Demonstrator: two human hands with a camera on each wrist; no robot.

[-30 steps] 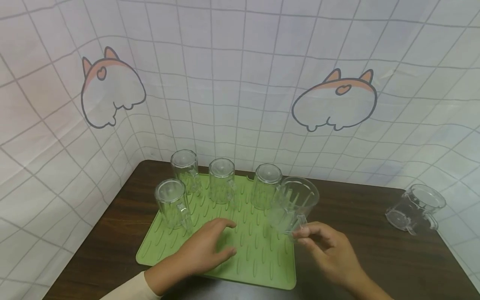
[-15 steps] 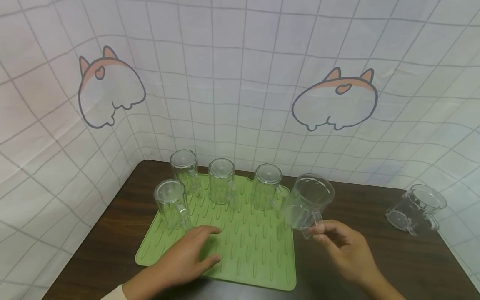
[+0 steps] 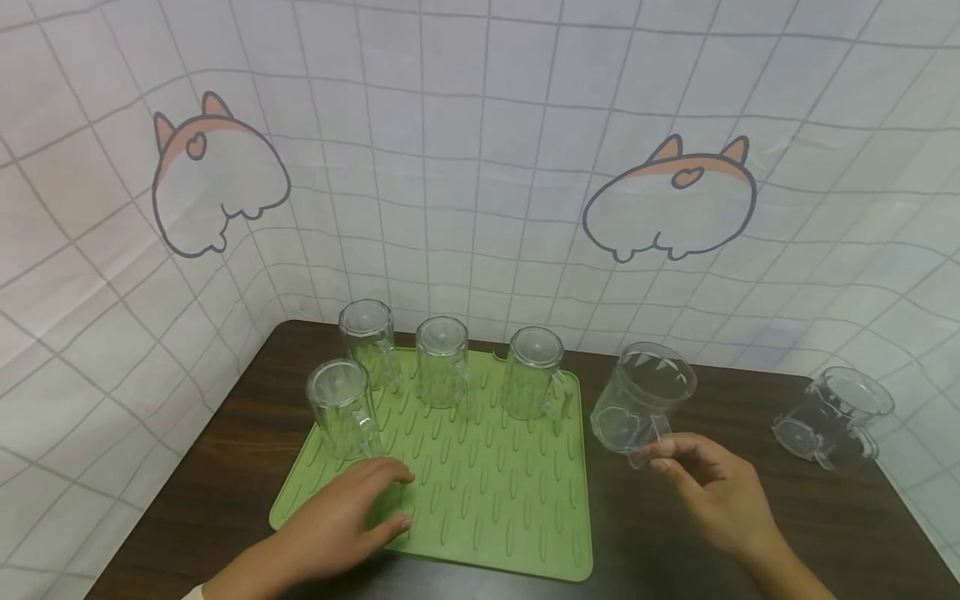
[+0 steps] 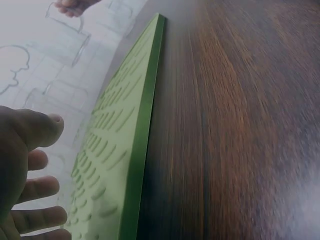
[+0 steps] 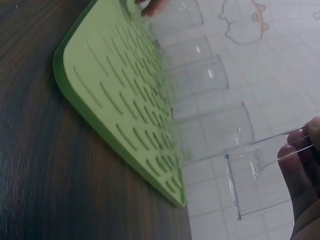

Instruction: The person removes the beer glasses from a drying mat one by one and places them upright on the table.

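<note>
My right hand (image 3: 716,492) pinches the handle of a clear mug (image 3: 637,400), just right of the green drying mat (image 3: 487,500). This mug has its mouth up and tilts a little. In the right wrist view the held mug (image 5: 260,185) hangs above the tabletop. My left hand (image 3: 337,517) hovers over the mat's front left part, thumb and fingers apart, with nothing in it. Several clear mugs stand upside down on the mat; nearest the left hand is the front left mug (image 3: 341,408), and the back right mug (image 3: 534,371) is nearest the held one.
Another clear mug (image 3: 836,417) is at the far right of the dark wooden table (image 3: 787,517). A white gridded cloth (image 3: 480,208) with cartoon prints hangs behind and beside the table. The mat has a raised edge (image 4: 147,130).
My right hand has carried the mug rightward, from over the mat's right part to beyond its edge. My left hand has drawn back to the left. The other mugs have stayed put.
</note>
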